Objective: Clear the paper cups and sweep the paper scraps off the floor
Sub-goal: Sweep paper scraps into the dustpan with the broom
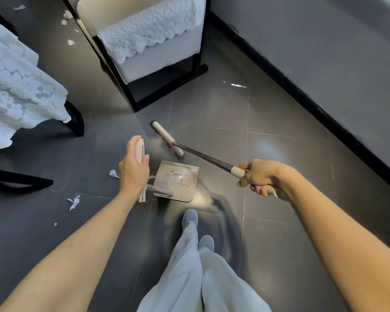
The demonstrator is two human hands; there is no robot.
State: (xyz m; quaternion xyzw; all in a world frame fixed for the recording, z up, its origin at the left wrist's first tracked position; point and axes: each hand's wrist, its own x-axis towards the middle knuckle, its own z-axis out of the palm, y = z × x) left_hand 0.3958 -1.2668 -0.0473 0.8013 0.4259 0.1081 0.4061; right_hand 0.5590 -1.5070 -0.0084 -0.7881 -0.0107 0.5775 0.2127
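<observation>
Two hands are at work over a dark tiled floor (pixel 279 221). The left hand (pixel 133 170) grips the top of the pale upright handle (pixel 140 149) of a dustpan (pixel 178 183), fingers and thumb curled round it, and the pan sits flat on the tiles just ahead of the person's slippered feet (pixel 189 218). The right hand (pixel 259 176) is wrapped tightly round the pale grip of a broom (pixel 203 157), whose dark shaft slants down and to the left. Its brush head (pixel 167 138) rests on the floor just beyond the pan's far edge. Several paper scraps lie to the left: one (pixel 114 173) just beside the left hand, another (pixel 74 202) nearer the forearm, and a small one by the left edge of the view. More scraps (pixel 70 42) are scattered well apart from these, far up the floor beside a white chair (pixel 158 52) draped with a lace cover. A lace cloth (pixel 16 82) hangs at the left, and a black skirting board (pixel 302 97) runs along the wall at the right.
</observation>
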